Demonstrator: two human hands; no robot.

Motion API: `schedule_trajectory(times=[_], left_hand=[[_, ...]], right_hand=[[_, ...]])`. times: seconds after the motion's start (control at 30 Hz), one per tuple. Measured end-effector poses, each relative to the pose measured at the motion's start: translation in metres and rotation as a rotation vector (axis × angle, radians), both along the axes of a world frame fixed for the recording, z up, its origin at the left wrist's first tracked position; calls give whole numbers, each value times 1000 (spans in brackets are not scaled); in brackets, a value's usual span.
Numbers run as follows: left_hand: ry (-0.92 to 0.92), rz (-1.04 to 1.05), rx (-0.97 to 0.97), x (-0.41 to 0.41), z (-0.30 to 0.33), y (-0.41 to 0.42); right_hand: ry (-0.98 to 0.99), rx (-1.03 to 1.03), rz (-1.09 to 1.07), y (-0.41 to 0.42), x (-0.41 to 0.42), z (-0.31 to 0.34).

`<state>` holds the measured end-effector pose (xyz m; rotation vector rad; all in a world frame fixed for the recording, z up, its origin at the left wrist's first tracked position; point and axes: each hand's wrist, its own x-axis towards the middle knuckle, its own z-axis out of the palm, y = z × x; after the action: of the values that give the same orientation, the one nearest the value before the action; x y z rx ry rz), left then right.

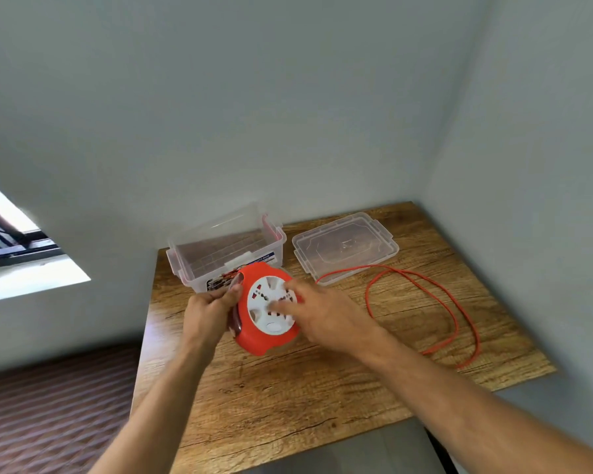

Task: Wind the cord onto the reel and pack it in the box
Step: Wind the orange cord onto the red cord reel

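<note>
So the left hand [210,311] has its grip closed around the left edge of the orange reel [266,307], holding it tilted up off the desk [288,398] so the white socket face points at the camera. The right hand [317,314] sits just right of that grip, fingers [281,306] spread loose and resting on the white hub, not really clamped on anything.

Most of the orange cord [454,314] is unwound, lying in big loose loops on the desk well off to the right of the grip, with one strand running back toward the reel behind the right hand. The clear box [220,258] stands open just beyond the grip, right behind the reel. Its clear lid [344,249] lies flat on the desk beyond and to the right, apart from the box, with the cord passing its near edge.
</note>
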<state>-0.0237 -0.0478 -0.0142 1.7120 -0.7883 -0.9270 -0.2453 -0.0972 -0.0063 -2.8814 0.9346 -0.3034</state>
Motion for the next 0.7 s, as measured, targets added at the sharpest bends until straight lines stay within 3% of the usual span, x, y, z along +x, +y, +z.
schedule_trajectory(times=[0.1,0.27,0.7], left_hand=[[-4,-179,113,12,8,-2],[-73,-392,217,17,19,-6],[-127,-525,348,21,25,-9]], right_hand=[[153,-38,283,-3,-8,5],[320,-117,361,2,-4,16],[286,-218,644,7,-3,14]])
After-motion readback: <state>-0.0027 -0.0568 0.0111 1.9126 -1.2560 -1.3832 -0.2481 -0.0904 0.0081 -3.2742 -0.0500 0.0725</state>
